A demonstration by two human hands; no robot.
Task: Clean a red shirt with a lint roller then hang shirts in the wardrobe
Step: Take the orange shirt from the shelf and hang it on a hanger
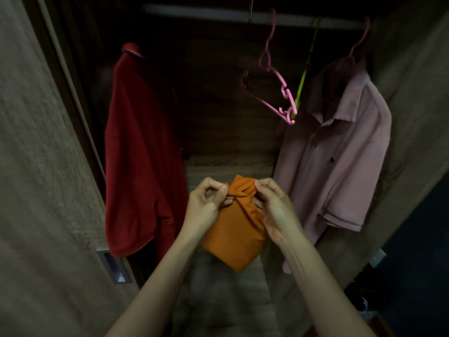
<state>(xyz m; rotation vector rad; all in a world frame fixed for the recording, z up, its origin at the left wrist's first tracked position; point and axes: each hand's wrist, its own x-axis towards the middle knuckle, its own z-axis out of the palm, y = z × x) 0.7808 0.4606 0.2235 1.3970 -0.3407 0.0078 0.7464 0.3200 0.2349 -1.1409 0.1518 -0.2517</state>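
Two hands, left hand and right hand, fingers pinched on an orange shirt's collar, red shirt and pink shirt hanging in the wardrobe.

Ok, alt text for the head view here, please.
Both hands, left hand and right hand, pinch the collar of an orange shirt before an open wardrobe. Inside, a red shirt hangs left, a pink shirt right, with an empty pink hanger between them.
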